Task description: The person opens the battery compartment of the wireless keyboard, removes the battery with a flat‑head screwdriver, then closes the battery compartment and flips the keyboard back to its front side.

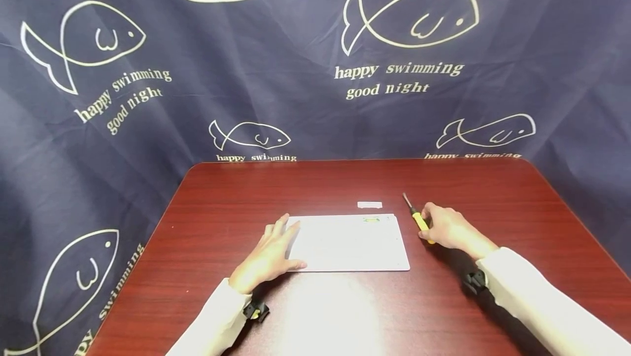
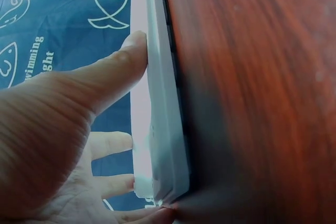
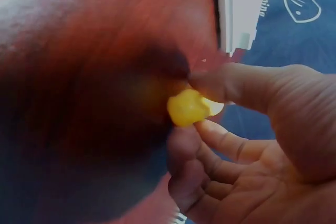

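Observation:
A flat white device lies on the table, looking like a keyboard turned face down; dark key-like blocks show along its lower side in the left wrist view. Near its back right edge is a slot with a yellow-green item, perhaps a battery. My left hand rests on the device's left end, fingers spread and fairly straight, thumb near the front edge. To the right of the device, my right hand pinches the yellow handle of a screwdriver, whose metal shaft points away to the back left.
A small white cover-like strip lies just behind the device. The dark red table ends at a blue curtain with fish drawings. Glare whitens the tabletop in front of the device.

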Demonstrator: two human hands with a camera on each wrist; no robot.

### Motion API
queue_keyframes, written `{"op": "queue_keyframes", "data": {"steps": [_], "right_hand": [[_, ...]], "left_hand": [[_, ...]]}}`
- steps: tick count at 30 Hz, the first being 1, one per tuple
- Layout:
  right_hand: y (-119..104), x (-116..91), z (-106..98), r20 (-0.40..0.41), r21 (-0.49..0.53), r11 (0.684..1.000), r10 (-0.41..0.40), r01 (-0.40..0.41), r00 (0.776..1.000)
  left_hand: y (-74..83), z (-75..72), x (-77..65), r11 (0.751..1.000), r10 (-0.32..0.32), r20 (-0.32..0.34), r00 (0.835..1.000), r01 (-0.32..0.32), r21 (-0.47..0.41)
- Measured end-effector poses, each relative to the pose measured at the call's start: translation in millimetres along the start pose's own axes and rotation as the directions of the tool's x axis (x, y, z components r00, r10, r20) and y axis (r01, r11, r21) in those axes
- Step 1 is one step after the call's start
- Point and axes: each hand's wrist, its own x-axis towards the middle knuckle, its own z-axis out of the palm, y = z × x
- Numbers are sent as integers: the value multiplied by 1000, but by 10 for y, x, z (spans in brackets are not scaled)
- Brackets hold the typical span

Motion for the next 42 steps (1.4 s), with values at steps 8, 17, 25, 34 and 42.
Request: {"op": "queue_keyframes", "data": {"steps": [8,17,25,34,42], "right_hand": [[60,-75,-4,-101,25,999,35,-32,994],[-18,-94,-225,-516,50,992,-77,120,853],[-276,-58,-283,-653,22,928,-269,372,708],[-541,-27,-251,-572,45,895,-340,443,746],[-571,6,-219,-541,27,897,-358,441,761]], "left_hand": [[-5,4,-7,1000,-13,6,1000,13,-16],[-17,-4,-16,1000,-3,-5,1000,3,-22],[-40,6,-9,1000,3,6,1000,-3,-15],[-21,2,4,1000,-3,19,1000,3,-4],[-31,11,-2,1000,-8,22,1000,7,5]]}}
